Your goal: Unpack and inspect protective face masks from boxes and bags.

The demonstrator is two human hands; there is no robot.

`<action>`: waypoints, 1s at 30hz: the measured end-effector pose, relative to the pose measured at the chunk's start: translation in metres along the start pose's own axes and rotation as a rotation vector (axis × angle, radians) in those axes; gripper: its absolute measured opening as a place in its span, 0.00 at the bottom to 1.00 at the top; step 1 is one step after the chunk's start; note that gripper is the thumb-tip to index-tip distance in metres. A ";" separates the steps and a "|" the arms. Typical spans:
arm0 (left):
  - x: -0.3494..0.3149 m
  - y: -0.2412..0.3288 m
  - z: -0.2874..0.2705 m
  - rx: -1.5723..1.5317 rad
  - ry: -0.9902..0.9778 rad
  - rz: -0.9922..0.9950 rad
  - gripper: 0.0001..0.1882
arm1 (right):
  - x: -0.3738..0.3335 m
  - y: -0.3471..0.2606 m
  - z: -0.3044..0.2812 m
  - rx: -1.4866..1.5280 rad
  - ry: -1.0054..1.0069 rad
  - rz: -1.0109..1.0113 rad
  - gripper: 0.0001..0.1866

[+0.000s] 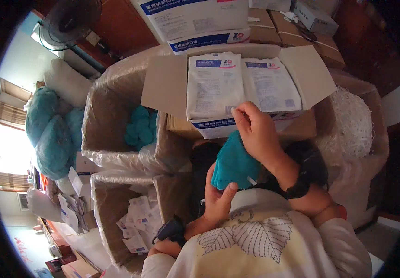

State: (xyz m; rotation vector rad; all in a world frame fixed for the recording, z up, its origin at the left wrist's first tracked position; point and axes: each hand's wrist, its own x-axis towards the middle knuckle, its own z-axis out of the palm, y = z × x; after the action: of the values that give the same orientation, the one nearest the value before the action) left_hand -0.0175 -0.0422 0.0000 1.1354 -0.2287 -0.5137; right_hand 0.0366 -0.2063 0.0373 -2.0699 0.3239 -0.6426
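My left hand (218, 197) is closed around a stack of flat teal face masks (237, 162), thumb in front, close to my body. A small white strip sticks out at the stack's lower right. Above the masks, my right hand (255, 134) pinches at the lower right corner of a white printed packet (214, 88); the fingertips partly hide that corner. This packet lies in an open carton (165, 85) beside a second white packet (274, 85). The carton's side flaps are folded outward.
Left of the carton, a plastic-lined bin (112, 92) holds teal pieces. Nearer, another lined bin (105, 213) contains white packets. On the right is a bin (378, 134) with white stringy material. Printed cartons (200, 21) stack behind; teal bundles (47, 134) and a fan (65, 23) stand left.
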 end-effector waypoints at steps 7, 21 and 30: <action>0.029 0.068 -0.034 0.252 -0.123 0.170 0.24 | 0.012 -0.016 -0.050 0.459 -0.441 0.006 0.15; 0.072 0.104 0.009 0.194 -0.535 0.108 0.25 | 0.064 -0.105 -0.087 0.590 -0.426 -0.105 0.16; 0.053 0.089 -0.042 0.192 -0.270 -0.133 0.17 | 0.105 -0.094 -0.097 0.569 -0.261 -0.132 0.16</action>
State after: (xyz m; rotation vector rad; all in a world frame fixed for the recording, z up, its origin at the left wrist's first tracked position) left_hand 0.0703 -0.0063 0.0588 1.2722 -0.4459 -0.7771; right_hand 0.0678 -0.2712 0.1927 -1.6041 -0.1386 -0.4649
